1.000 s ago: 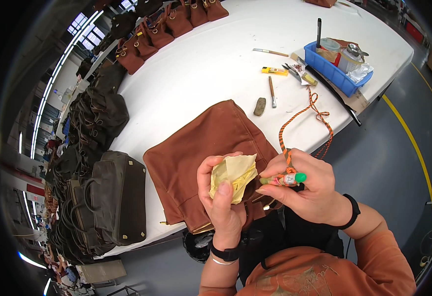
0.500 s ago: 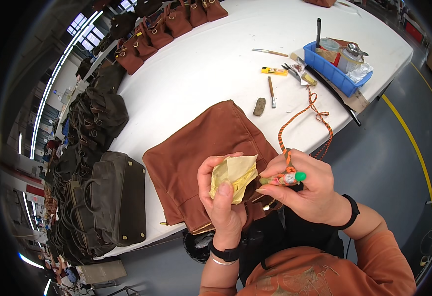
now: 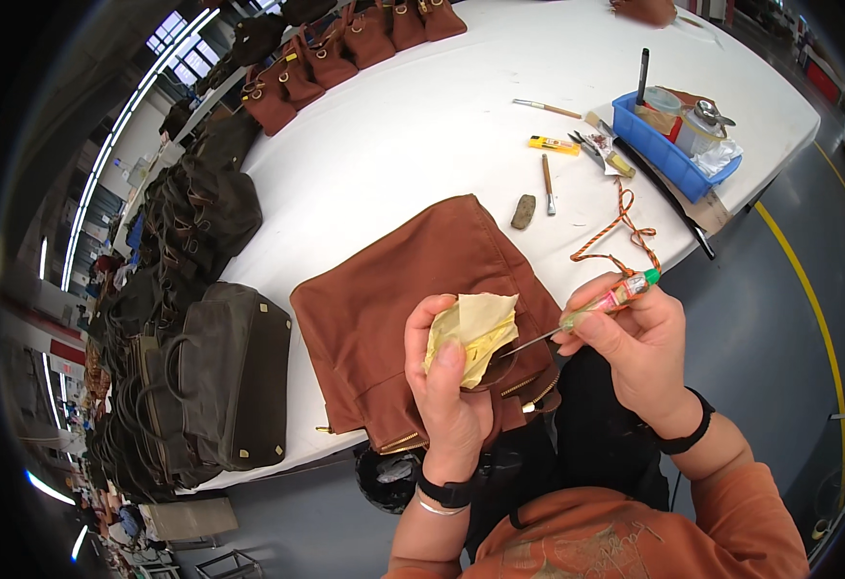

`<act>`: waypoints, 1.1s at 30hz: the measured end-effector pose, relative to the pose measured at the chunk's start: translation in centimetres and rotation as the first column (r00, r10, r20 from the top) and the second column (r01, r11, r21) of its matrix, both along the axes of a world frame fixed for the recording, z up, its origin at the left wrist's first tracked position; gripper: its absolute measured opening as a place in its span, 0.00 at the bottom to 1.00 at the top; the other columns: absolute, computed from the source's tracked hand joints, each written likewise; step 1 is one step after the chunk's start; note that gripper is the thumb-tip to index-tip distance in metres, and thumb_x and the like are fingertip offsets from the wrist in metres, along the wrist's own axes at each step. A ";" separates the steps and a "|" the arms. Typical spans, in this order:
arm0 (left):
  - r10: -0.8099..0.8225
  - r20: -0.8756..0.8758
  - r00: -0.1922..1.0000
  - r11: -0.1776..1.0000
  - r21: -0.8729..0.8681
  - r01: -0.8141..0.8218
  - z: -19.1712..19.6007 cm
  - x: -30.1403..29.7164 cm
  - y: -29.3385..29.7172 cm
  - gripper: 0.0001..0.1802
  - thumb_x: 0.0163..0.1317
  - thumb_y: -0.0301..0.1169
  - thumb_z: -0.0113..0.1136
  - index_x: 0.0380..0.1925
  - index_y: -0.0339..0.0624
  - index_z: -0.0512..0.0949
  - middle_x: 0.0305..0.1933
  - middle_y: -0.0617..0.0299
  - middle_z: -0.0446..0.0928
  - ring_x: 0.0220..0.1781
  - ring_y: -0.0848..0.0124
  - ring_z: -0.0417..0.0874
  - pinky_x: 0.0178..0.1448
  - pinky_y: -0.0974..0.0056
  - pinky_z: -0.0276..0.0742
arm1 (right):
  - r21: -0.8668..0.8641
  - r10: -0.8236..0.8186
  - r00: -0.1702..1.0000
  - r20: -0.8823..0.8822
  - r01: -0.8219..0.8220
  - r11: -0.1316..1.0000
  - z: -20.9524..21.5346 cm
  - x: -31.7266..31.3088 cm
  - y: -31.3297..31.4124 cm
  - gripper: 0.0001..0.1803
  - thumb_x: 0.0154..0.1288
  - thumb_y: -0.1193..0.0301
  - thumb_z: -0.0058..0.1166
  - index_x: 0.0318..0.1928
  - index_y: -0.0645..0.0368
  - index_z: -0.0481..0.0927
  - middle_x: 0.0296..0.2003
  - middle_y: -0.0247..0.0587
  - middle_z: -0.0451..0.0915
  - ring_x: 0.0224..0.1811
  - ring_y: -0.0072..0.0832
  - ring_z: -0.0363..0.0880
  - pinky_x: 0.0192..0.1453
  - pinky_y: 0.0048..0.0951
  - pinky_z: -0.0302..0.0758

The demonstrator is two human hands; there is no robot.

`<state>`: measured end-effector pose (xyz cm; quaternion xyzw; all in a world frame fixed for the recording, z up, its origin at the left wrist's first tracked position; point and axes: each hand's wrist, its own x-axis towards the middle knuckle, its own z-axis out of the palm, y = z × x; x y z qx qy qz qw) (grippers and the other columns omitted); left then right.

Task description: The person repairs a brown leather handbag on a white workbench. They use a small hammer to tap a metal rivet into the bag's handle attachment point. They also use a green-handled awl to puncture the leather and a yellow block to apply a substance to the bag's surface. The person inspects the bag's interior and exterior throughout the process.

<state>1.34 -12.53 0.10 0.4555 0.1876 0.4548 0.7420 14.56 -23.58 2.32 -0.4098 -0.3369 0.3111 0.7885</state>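
My left hand [image 3: 449, 400] grips a crumpled pale-yellow piece of paper or thin cloth [image 3: 476, 330], thumb across its front. In my right hand [image 3: 642, 349] is an awl-like tool [image 3: 608, 301] with a thin metal shaft, a wrapped handle and a green end. Its shaft points left and its tip meets the lower edge of the yellow piece; whether it touches is unclear. An orange-and-black cord [image 3: 608, 232] trails from near the handle onto the table. Beneath both hands lies a reddish-brown bag [image 3: 393, 280] with brass zips, partly over the table's near edge.
Dark bags [image 3: 224, 386] crowd the table's left side, and small brown bags [image 3: 331, 63] line the far edge. Right of centre lie a dark stone-like lump [image 3: 524, 211], brushes [image 3: 548, 183] and a yellow packet [image 3: 554, 145]. A blue tray [image 3: 668, 145] holds jars and a pen.
My right hand has drawn right, away from the yellow piece, and the tool's metal shaft now shows. Its green end has tilted up and right. The left hand still grips the yellow piece.
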 end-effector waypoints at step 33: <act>-0.012 -0.006 1.000 0.991 0.136 0.013 0.1 0.2 -0.4 0.28 0.63 0.44 0.56 0.58 0.41 0.64 0.54 0.44 0.75 0.56 0.58 0.78 0.60 0.56 0.76 | 0.045 -0.245 0.647 0.722 0.309 0.950 1.1 -1.2 0.4 0.11 0.52 0.77 0.69 0.37 0.63 0.83 0.29 0.39 0.79 0.26 0.27 0.79 0.29 0.25 0.73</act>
